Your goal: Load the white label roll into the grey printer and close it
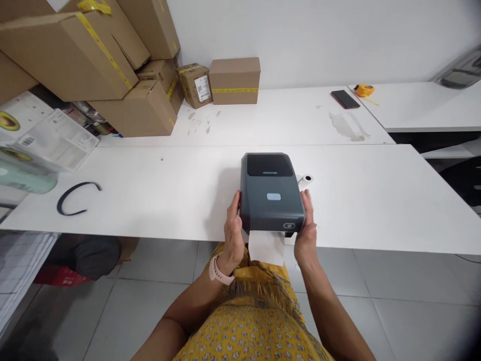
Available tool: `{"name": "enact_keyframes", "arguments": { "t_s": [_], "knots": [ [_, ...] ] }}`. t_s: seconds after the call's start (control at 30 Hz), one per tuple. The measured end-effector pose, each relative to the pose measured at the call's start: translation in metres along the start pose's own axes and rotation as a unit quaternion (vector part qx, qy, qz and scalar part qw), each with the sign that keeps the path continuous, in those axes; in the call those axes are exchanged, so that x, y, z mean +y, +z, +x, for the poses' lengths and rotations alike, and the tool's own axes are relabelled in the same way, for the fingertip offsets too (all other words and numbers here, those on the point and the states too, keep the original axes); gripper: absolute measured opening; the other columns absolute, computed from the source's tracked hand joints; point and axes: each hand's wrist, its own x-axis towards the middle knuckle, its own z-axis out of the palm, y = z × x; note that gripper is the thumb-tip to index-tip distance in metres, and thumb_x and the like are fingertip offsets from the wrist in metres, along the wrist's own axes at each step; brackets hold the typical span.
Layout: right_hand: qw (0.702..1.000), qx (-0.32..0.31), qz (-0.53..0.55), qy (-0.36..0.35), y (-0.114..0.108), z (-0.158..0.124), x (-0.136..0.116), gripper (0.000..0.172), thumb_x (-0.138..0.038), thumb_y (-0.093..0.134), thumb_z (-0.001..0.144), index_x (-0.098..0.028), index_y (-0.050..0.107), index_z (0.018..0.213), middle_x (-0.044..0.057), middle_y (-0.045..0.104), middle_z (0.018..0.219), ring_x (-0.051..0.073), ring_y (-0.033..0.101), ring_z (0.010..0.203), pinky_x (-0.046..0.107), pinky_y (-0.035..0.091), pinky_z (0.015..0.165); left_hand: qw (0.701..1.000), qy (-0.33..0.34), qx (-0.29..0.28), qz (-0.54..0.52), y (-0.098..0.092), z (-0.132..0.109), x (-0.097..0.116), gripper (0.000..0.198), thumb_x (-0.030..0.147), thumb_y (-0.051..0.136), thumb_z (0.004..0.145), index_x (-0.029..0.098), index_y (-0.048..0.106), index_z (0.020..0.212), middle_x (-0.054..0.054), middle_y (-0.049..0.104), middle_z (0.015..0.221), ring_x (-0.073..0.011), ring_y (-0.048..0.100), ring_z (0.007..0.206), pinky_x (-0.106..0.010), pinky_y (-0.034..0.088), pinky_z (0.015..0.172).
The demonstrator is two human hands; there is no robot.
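Note:
A dark grey label printer sits at the front edge of the white table, with a light button on its lid. My left hand presses against its left side, fingers along the casing. On the opposite side my right hand grips the casing, so the printer is held between both hands. A strip of white label paper hangs out of the printer's front, over the table edge. Just right of the printer lies a small white roll, close to my right fingertips. The undersides of the printer and parts of my fingers are hidden.
Cardboard boxes are stacked at the back left, beside two smaller boxes. A black headband lies at the left. A phone and a yellow tape measure are at the back right. The white table ends near my body.

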Motion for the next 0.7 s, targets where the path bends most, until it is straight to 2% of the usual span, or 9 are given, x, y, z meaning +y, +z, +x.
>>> {"name": "enact_keyframes", "arguments": {
  "t_s": [0.07, 0.13, 0.2, 0.27, 0.37, 0.5, 0.6, 0.7],
  "knots": [
    [0.997, -0.013, -0.027, -0.071, -0.007, 0.027, -0.015, 0.077, -0.079, 0.013, 0.099, -0.042, 0.032, 0.164, -0.002, 0.018, 0.179, 0.034, 0.014, 0.167, 0.068, 0.016, 0.133, 0.999, 0.038, -0.018, -0.026, -0.006, 0.021, 0.009, 0.065, 0.065, 0.026, 0.107, 0.031, 0.046, 0.159, -0.004, 0.043, 0.169, -0.0267, 0.036, 0.159, -0.045, 0.03, 0.133],
    [0.99, 0.012, -0.034, -0.139, -0.008, 0.064, -0.036, 0.076, -0.079, 0.016, 0.099, -0.04, 0.033, 0.163, 0.0, 0.028, 0.176, 0.033, 0.019, 0.166, 0.064, 0.018, 0.134, 0.996, 0.078, -0.017, -0.028, -0.009, 0.046, 0.019, 0.07, 0.07, 0.026, 0.105, 0.028, 0.056, 0.152, -0.007, 0.054, 0.161, -0.0281, 0.045, 0.154, -0.048, 0.032, 0.132],
    [0.985, 0.029, -0.057, -0.162, -0.003, 0.107, -0.056, 0.075, -0.075, 0.013, 0.102, -0.035, 0.035, 0.161, 0.005, 0.038, 0.17, 0.034, 0.03, 0.162, 0.062, 0.028, 0.131, 0.994, 0.103, 0.019, -0.028, -0.009, 0.068, 0.027, 0.067, 0.068, 0.029, 0.106, 0.024, 0.063, 0.142, -0.01, 0.066, 0.148, -0.0279, 0.055, 0.146, -0.05, 0.035, 0.128],
    [0.982, 0.036, -0.051, -0.179, 0.003, 0.149, -0.07, 0.073, -0.072, 0.011, 0.104, -0.03, 0.044, 0.155, 0.009, 0.052, 0.159, 0.032, 0.045, 0.154, 0.059, 0.037, 0.126, 0.994, 0.1, 0.048, -0.022, -0.007, 0.079, 0.03, 0.054, 0.061, 0.044, 0.105, 0.023, 0.065, 0.138, -0.01, 0.071, 0.14, -0.0266, 0.061, 0.139, -0.049, 0.04, 0.124],
    [0.974, 0.057, -0.056, -0.21, 0.014, 0.209, -0.072, 0.076, -0.071, 0.01, 0.104, -0.024, 0.057, 0.141, 0.011, 0.061, 0.144, 0.032, 0.052, 0.147, 0.057, 0.042, 0.122, 0.997, 0.06, 0.049, 0.014, -0.004, 0.073, 0.021, 0.04, 0.049, 0.063, 0.099, 0.023, 0.067, 0.13, -0.01, 0.071, 0.139, -0.0262, 0.064, 0.133, -0.047, 0.046, 0.117],
    [0.973, 0.052, -0.039, -0.222, 0.03, 0.272, -0.053, 0.085, -0.075, 0.005, 0.101, -0.022, 0.063, 0.133, 0.01, 0.063, 0.135, 0.032, 0.055, 0.142, 0.056, 0.044, 0.119, 0.997, 0.014, 0.02, 0.071, -0.005, 0.052, 0.003, 0.036, 0.041, 0.064, 0.098, 0.024, 0.069, 0.129, -0.012, 0.068, 0.142, -0.0273, 0.062, 0.133, -0.045, 0.049, 0.112],
    [0.978, 0.037, -0.015, -0.205, 0.037, 0.295, -0.044, 0.087, -0.077, 0.006, 0.099, -0.02, 0.065, 0.127, 0.009, 0.066, 0.127, 0.03, 0.06, 0.134, 0.056, 0.046, 0.115, 0.995, 0.026, 0.007, 0.092, -0.008, 0.047, -0.002, 0.03, 0.039, 0.06, 0.099, 0.024, 0.073, 0.122, -0.012, 0.066, 0.145, -0.0285, 0.059, 0.139, -0.047, 0.046, 0.115],
    [0.983, 0.015, 0.001, -0.183, 0.035, 0.292, -0.05, 0.086, -0.079, 0.011, 0.099, -0.018, 0.066, 0.121, 0.008, 0.069, 0.119, 0.028, 0.062, 0.127, 0.055, 0.048, 0.112, 0.996, 0.028, 0.002, 0.084, -0.01, 0.048, -0.004, 0.028, 0.039, 0.06, 0.099, 0.024, 0.074, 0.119, -0.012, 0.066, 0.146, -0.029, 0.059, 0.139, -0.047, 0.047, 0.114]
  ]
}}
